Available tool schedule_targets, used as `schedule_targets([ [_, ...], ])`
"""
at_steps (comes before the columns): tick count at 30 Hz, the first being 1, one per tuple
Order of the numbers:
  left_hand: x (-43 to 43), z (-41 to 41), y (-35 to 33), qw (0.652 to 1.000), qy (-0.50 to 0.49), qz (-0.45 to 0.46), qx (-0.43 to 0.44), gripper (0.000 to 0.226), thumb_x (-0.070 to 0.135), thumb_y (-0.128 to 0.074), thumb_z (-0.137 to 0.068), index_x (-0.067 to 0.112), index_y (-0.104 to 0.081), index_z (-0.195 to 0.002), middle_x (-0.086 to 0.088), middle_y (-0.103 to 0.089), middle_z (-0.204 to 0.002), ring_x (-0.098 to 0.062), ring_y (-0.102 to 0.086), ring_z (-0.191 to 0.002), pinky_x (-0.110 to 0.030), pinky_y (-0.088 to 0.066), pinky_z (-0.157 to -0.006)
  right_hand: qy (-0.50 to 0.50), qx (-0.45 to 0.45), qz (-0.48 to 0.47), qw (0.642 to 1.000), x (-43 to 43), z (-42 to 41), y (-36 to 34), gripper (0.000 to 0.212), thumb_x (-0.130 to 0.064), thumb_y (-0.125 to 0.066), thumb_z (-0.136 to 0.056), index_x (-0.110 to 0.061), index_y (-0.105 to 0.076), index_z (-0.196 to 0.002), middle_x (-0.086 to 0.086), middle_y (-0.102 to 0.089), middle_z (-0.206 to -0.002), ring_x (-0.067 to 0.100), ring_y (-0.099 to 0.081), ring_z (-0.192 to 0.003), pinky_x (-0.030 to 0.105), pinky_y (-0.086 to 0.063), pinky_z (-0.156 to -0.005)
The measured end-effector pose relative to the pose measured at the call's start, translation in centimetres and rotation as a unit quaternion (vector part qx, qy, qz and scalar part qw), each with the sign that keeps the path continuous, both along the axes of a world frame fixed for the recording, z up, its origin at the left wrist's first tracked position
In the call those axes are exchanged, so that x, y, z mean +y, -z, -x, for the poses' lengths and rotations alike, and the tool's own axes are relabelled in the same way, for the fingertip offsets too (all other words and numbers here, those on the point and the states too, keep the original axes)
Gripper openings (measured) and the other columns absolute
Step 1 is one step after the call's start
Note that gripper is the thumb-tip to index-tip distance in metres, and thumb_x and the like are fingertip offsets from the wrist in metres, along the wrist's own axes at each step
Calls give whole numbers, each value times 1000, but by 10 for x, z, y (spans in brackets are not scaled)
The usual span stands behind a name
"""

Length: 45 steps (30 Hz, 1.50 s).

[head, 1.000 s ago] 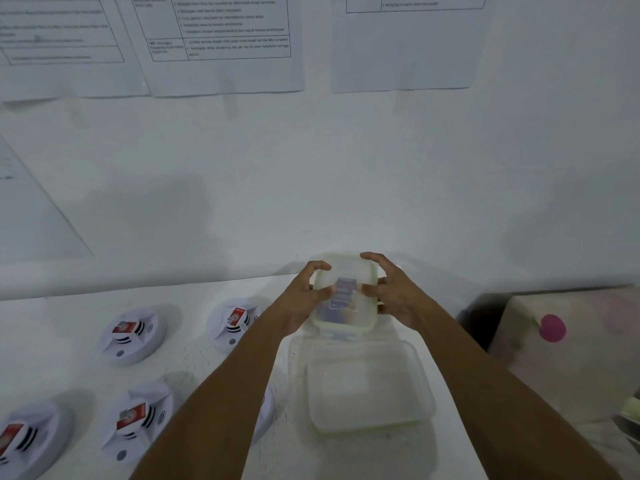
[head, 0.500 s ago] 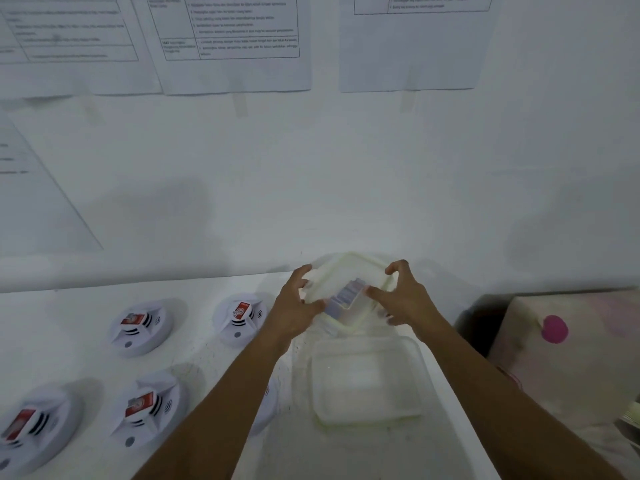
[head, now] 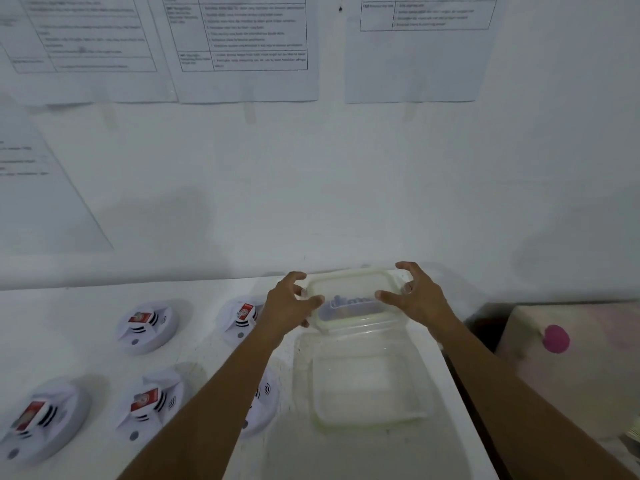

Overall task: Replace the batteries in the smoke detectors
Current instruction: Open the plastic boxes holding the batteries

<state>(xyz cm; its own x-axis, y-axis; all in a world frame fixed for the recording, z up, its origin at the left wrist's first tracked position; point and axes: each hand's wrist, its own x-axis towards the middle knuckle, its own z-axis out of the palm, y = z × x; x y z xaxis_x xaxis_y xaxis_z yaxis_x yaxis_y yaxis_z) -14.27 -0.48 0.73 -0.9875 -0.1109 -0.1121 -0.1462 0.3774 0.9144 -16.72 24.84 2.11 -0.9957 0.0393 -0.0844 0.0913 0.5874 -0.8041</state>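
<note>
A small clear plastic container (head: pixel 356 315) with a whitish lid stands level at the back of the white table (head: pixel 86 306), bluish items dimly visible inside. My left hand (head: pixel 289 304) curves round its left end, thumb on the lid edge. My right hand (head: pixel 414 296) curves round its right end, thumb over the lid. Several white smoke detectors lie open side up with red-labelled batteries showing: two at the back (head: pixel 147 325) (head: pixel 239 318), two in front (head: pixel 152 403) (head: pixel 38 420). My left forearm mostly hides another detector (head: pixel 265 398).
A larger empty clear container (head: pixel 363 420) sits just in front of the small one. The table's right edge (head: pixel 460 393) drops to a dark gap, beyond which stands a pale box with a pink dot (head: pixel 556 337). Printed sheets (head: pixel 242 46) hang on the wall behind.
The small container was held up and tilted toward me; now it stands level on the table farther back. Both hands went with it and their fingers have spread wider.
</note>
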Motion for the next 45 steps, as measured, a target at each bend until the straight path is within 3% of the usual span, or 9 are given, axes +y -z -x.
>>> schedule_targets([
  [7, -4, -6, -10, 997, -20, 44, 56, 62, 14, -79, -78, 24, -50, -132, -2, -62, -104, -18, -63, -80, -25, -55, -52, -9, 44, -35, 998, 5, -4, -16, 67, -24, -79, -78, -30, -46, -136, 5, -66, -85, 12, -60, -81, 23, -43, -67],
  [13, 4, -8, -8, 998, -35, -6, 46, 66, 11, -79, -78, 26, -48, -135, 0, -59, -99, -18, -60, -80, -26, -53, -64, -3, 17, 48, 999, -1, -8, -9, 60, -25, -79, -79, -34, -50, -130, 3, -57, -96, 17, -57, -91, 27, -47, -73],
  [16, 7, -8, -5, 997, -50, -15, 51, 65, 10, -78, -79, 26, -49, -135, 2, -58, -98, -21, -60, -85, -31, -51, -72, 5, -1, 87, 996, -4, -5, -4, 59, -23, -80, -77, -34, -49, -126, 5, -52, -100, 19, -55, -95, 40, -55, -87],
  [25, 6, -3, -11, 998, -31, 25, 52, 62, 12, -70, -86, 28, -42, -140, 0, -54, -109, -25, -58, -103, -48, -55, -90, -8, -7, 103, 995, -7, 3, -13, 56, -14, -77, -80, -28, -45, -125, 4, -48, -93, 21, -54, -86, 49, -59, -80],
  [29, 5, -3, -18, 998, 14, 55, 34, 73, 12, -70, -87, 26, -31, -148, 0, -48, -124, -20, -53, -110, -30, -50, -90, -5, -12, 95, 995, -7, 1, -16, 67, -16, -74, -83, -28, -36, -137, 3, -53, -88, 18, -56, -85, 36, -53, -82],
  [32, 2, -4, -25, 997, -22, 26, 65, 66, 3, -67, -87, 23, -39, -143, 2, -54, -102, -12, -54, -89, -15, -47, -70, 10, 43, 86, 995, -3, -3, -22, 66, -16, -74, -83, -30, -40, -138, 3, -57, -87, 14, -56, -81, 25, -46, -72],
  [36, -9, -1, -40, 990, -32, -49, 129, 59, -2, -68, -85, 23, -49, -135, 2, -58, -90, -14, -55, -77, -27, -48, -72, 0, 85, 77, 993, 7, -5, -41, 52, -15, -74, -84, -31, -52, -128, 9, -64, -91, 16, -58, -83, 23, -44, -65],
  [41, -15, -5, -57, 979, -48, -38, 195, 51, -3, -65, -87, 25, -55, -128, 6, -58, -90, -9, -56, -84, -10, -44, -66, -28, 32, 275, 960, 1, -10, -67, 29, -21, -64, -94, -18, -57, -122, 12, -62, -90, 29, -71, -71, 34, -55, -65],
  [45, -18, -13, -51, 975, -63, -113, 179, 44, -8, -58, -88, 23, -61, -120, 2, -64, -92, -19, -61, -96, -26, -48, -81, -2, 19, 401, 916, -8, -16, -68, 26, -24, -67, -92, -7, -62, -111, 11, -55, -79, 32, -69, -78, 42, -59, -80],
])
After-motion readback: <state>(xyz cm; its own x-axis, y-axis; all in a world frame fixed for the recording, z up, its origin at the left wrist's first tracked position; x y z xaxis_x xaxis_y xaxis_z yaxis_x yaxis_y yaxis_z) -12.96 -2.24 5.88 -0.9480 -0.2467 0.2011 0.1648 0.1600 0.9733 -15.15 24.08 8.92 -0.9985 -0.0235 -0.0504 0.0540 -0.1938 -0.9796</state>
